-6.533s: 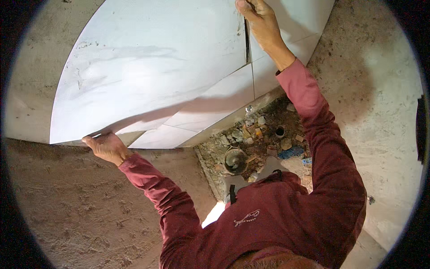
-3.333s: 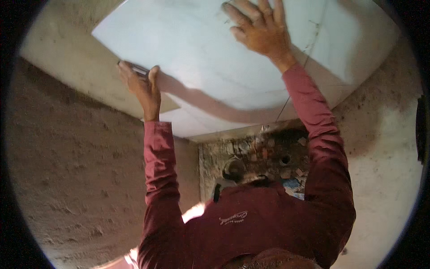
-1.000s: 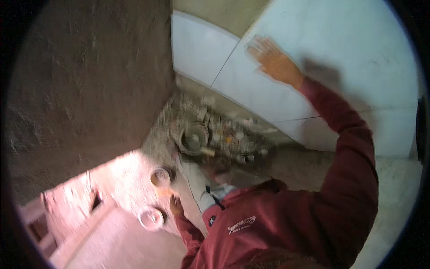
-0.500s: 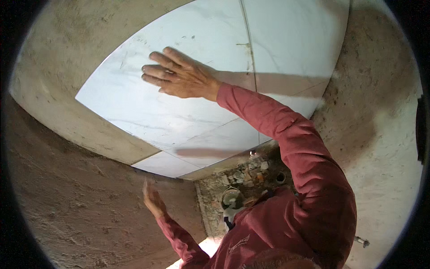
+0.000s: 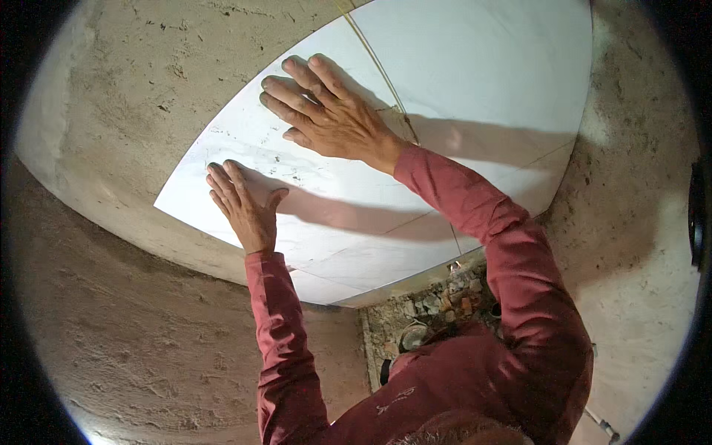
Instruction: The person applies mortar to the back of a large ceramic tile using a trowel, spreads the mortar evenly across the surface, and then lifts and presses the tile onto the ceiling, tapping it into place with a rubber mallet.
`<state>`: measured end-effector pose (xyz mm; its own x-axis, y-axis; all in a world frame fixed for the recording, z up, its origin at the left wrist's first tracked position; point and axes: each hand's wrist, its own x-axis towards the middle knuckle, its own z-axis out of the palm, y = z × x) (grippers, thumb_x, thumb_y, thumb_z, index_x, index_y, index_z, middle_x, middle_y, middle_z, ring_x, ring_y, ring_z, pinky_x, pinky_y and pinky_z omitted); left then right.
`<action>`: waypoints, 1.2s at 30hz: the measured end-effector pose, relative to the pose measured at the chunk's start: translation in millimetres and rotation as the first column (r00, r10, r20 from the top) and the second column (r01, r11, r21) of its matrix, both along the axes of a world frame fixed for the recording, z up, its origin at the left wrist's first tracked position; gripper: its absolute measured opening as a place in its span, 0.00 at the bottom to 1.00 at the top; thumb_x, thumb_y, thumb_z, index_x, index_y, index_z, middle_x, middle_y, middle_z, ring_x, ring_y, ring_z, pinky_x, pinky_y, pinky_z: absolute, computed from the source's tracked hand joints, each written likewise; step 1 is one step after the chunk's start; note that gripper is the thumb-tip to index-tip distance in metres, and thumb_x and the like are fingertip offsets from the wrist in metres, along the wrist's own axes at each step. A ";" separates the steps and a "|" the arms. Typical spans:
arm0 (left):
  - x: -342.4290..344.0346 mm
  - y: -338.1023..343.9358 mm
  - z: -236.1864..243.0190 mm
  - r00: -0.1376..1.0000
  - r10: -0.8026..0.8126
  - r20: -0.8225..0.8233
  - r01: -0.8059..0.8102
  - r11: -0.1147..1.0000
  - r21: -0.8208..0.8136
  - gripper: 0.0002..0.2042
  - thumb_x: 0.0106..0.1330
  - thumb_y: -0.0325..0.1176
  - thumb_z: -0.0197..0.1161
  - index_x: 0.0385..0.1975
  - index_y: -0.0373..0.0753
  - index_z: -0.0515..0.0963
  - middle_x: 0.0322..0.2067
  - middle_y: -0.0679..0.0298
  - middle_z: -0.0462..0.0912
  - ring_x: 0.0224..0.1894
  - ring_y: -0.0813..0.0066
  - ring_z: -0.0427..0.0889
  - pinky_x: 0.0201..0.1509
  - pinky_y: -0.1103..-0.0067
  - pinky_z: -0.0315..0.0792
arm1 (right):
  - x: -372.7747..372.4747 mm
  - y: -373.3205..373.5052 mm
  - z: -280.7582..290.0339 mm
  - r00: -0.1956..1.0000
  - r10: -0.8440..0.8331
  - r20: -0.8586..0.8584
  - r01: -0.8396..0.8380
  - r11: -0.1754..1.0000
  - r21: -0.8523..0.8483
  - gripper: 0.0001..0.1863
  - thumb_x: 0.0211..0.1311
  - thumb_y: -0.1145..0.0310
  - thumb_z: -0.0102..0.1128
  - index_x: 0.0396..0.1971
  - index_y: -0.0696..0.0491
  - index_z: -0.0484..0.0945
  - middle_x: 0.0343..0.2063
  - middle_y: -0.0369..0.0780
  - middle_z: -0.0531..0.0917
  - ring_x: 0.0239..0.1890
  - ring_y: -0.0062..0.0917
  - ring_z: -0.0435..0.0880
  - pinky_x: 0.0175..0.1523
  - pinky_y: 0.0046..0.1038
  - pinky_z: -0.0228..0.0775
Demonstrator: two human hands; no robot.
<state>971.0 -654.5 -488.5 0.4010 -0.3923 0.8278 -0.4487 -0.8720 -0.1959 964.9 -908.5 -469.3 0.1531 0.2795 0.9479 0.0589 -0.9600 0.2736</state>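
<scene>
Large white marbled wall tiles (image 5: 489, 67) cover part of the wall before me. My right hand (image 5: 337, 115) lies flat with fingers spread on the upper left tile, close to its top edge. Lower on the same tile, near its left corner, is my left hand (image 5: 245, 208), fingers stretched upward and thumb apart. Neither hand holds anything. Beside my right hand a thin yellowish cord (image 5: 374, 59) runs down along the joint between two tiles. Small dark smudges mark the tile between my hands.
Rough bare plaster (image 5: 178, 81) borders the tiles above and to the left. A brown textured wall (image 5: 148, 326) stands at the lower left. Below lie broken stones (image 5: 437, 300) and a bucket (image 5: 414, 336). A pipe fitting (image 5: 610, 432) sticks out at the lower right.
My left hand has risen from below the tiles onto the upper left tile. My right hand has shifted up and right in the picture, as the view moved too.
</scene>
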 end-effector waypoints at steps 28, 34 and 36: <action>-122.1 98.9 -136.9 0.935 -0.190 -0.299 0.031 0.885 -0.465 0.32 0.67 0.24 0.62 0.71 0.44 0.60 0.69 0.57 0.65 0.71 0.56 0.63 0.74 0.59 0.63 | -54.3 -2.9 -130.2 0.772 0.605 -0.197 -0.594 0.796 0.118 0.28 0.54 0.73 0.64 0.59 0.47 0.77 0.52 0.39 0.79 0.54 0.34 0.77 0.58 0.35 0.71; -371.5 153.8 -477.3 0.123 -0.659 -0.742 -0.924 0.197 -0.328 0.31 0.73 0.48 0.53 0.72 0.40 0.59 0.71 0.50 0.61 0.72 0.52 0.61 0.75 0.58 0.52 | -272.8 -54.2 -442.0 -0.167 0.166 -0.972 0.160 0.977 0.140 0.30 0.68 0.65 0.58 0.67 0.56 0.64 0.47 0.51 0.79 0.44 0.40 0.81 0.48 0.40 0.75; -506.7 190.4 -561.2 -0.204 -0.598 -0.775 -0.917 0.395 -0.064 0.33 0.73 0.48 0.53 0.72 0.38 0.57 0.71 0.48 0.59 0.73 0.51 0.58 0.76 0.59 0.51 | -388.1 -64.3 -547.5 -0.659 0.105 -0.745 0.192 0.981 -0.031 0.24 0.67 0.63 0.59 0.60 0.55 0.70 0.45 0.50 0.80 0.43 0.39 0.82 0.47 0.41 0.75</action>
